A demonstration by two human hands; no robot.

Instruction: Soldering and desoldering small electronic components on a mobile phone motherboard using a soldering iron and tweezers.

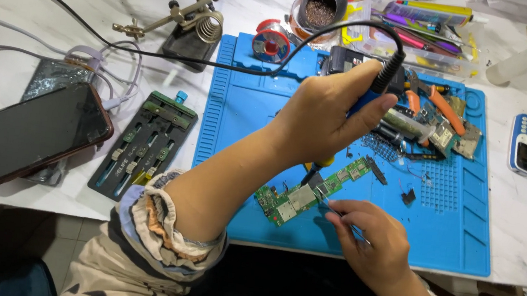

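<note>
Currently the left hand (329, 112) is closed around the soldering iron (374, 88), tip down on the green circuit board (311, 192). Just beside it, the right hand (368, 240) pinches tweezers (341, 215) touching the board on the blue mat (466, 208).

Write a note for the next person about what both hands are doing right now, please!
Left hand: grips a soldering iron, tip down at the green circuit board.
Right hand: holds thin tweezers against the board.
The board lies on the blue mat; a solder spool sits at the mat's far edge.
Done: board placed, tools on it.
Left: cannot tell; the joint is hidden.
</note>
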